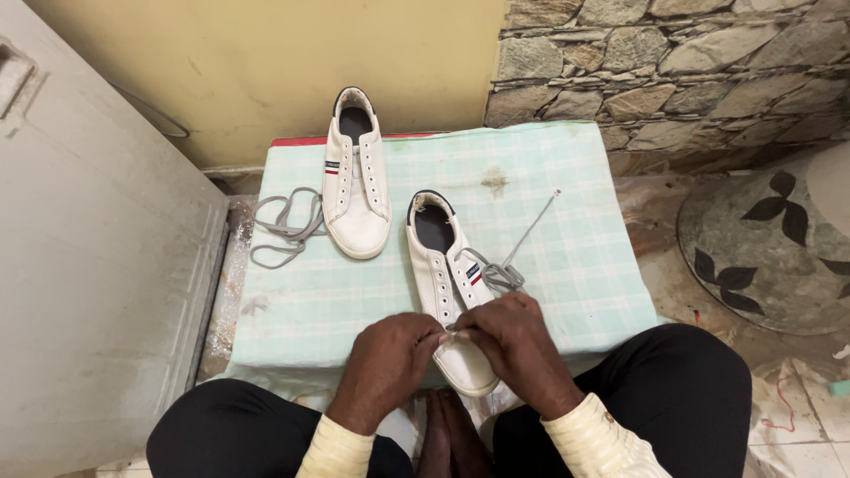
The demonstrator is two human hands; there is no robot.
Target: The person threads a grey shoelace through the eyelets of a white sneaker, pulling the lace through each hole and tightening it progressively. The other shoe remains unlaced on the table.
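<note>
Person seated, knees either side of a low stand covered with a pale green checked cloth (567, 292); landmark for everything below is the near white sneaker (443, 274)

Near white sneaker lies on the cloth at its front edge, heel opening pointing away from the person, toe toward them and slightly over the cloth edge. Left hand (385, 367) sits on the sneaker's left side over the lower eyelets, fingers curled in, pinched tight on what looks like the lace at the fingertips. Right hand (518, 341) is on the sneaker's right side, fingertips meeting the left hand's over the tongue area, also pinched closed on the grey lace (500, 274); exact hold is partly hidden by the knuckles. The grey lace bunches just right of the sneaker, one end running up and right across the cloth

Second white sneaker (356, 190) stands behind and left of the near one, apart from it, unlaced. Loose grey lace (283, 228) lies left of that, hanging over the cloth's left edge

Stone wall (673, 62) behind and right; grey door (97, 265) far left
</note>
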